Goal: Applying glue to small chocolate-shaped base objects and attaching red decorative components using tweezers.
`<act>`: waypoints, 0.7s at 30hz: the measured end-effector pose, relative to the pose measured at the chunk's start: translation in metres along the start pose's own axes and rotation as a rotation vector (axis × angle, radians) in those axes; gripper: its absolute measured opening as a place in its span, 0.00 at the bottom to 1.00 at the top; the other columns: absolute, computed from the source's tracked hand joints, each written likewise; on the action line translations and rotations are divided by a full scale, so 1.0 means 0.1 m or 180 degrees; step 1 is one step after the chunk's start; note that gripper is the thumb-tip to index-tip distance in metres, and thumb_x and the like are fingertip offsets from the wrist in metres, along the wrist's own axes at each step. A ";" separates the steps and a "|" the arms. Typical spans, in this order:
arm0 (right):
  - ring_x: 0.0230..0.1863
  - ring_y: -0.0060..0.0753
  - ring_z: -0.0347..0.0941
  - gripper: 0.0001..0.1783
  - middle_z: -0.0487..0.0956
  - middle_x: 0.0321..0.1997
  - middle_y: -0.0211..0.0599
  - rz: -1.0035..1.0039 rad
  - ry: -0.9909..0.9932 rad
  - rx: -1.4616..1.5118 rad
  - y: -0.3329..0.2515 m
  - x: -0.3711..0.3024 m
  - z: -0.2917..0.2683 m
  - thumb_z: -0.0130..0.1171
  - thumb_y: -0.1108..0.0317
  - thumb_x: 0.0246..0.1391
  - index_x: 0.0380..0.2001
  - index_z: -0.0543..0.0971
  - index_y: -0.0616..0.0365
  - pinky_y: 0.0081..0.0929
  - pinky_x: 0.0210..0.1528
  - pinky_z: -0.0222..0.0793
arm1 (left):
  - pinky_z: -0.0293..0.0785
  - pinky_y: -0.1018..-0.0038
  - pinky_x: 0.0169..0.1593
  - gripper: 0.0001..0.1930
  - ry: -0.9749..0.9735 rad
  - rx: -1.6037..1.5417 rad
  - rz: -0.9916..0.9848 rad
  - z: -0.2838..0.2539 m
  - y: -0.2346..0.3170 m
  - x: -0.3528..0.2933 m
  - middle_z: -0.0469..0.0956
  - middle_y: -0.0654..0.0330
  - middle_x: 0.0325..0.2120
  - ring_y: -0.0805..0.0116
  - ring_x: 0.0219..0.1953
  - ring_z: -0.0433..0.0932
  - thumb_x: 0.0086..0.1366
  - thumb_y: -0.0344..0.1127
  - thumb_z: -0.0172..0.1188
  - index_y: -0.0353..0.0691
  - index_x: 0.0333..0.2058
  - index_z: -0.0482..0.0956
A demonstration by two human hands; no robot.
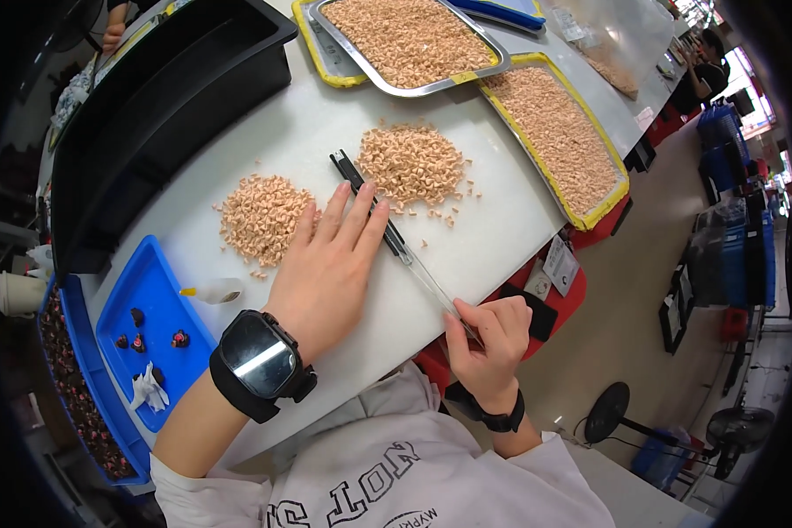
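Observation:
A long, slim tool with a black strip (383, 220) at its far end and a thin metal shaft (429, 283) at its near end lies slantwise over the white table. My right hand (488, 343) pinches the metal end at the table's front edge; the tool's exact kind is unclear. Stretched flat, my left hand (326, 273) has its fingertips at the black strip, and nothing shows in its grasp. Beside its fingers sits a pile of small, pale peach-coloured pieces (260, 218). A second pile (414, 163) lies beyond the strip, with some pieces scattered round it.
Trays of similar pieces, one metal (493, 69) and one yellow-rimmed (620, 189), stand at the back and right. At left are a deep black bin (180, 110), a blue tray (119, 304) with small dark pieces, and a small yellow-tipped bottle (216, 290). Other people are farther off.

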State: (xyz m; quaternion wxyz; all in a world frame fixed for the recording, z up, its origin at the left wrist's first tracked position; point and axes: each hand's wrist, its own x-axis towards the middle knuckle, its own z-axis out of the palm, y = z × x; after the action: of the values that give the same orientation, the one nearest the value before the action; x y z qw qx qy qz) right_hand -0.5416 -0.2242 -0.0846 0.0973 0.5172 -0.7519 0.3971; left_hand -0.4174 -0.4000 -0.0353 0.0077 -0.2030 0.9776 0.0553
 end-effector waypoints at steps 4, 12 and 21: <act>0.29 0.31 0.63 0.11 0.70 0.22 0.24 0.0078 -0.0001 0.0045 0.02 -0.06 0.01 0.65 0.72 0.35 0.28 0.80 0.52 0.29 0.37 0.52 | 0.50 0.54 0.65 0.33 0.0062 0.0046 0.0010 0.01 -0.01 0.00 0.52 0.49 0.64 0.49 0.66 0.51 0.57 0.28 0.55 0.36 0.62 0.56; 0.33 0.32 0.63 0.11 0.69 0.25 0.25 0.0122 0.0062 0.0022 0.01 -0.11 0.06 0.65 0.71 0.35 0.28 0.79 0.50 0.31 0.42 0.51 | 0.53 0.54 0.64 0.29 0.0245 0.0096 -0.0010 -0.01 -0.02 0.07 0.61 0.45 0.59 0.47 0.64 0.56 0.59 0.28 0.54 0.43 0.60 0.61; 0.32 0.32 0.64 0.11 0.68 0.24 0.26 0.0100 -0.0002 -0.0031 0.00 -0.08 0.08 0.65 0.70 0.34 0.27 0.78 0.50 0.31 0.43 0.50 | 0.66 0.64 0.53 0.15 0.0862 0.0454 0.0057 0.03 -0.02 0.16 0.71 0.52 0.43 0.54 0.53 0.68 0.55 0.30 0.54 0.39 0.43 0.72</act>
State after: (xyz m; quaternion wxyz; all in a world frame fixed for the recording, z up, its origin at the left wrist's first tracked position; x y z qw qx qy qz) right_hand -0.5356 -0.2240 -0.0940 0.0934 0.5049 -0.7619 0.3948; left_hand -0.4308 -0.4078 -0.0386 -0.1103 -0.1989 0.9729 -0.0421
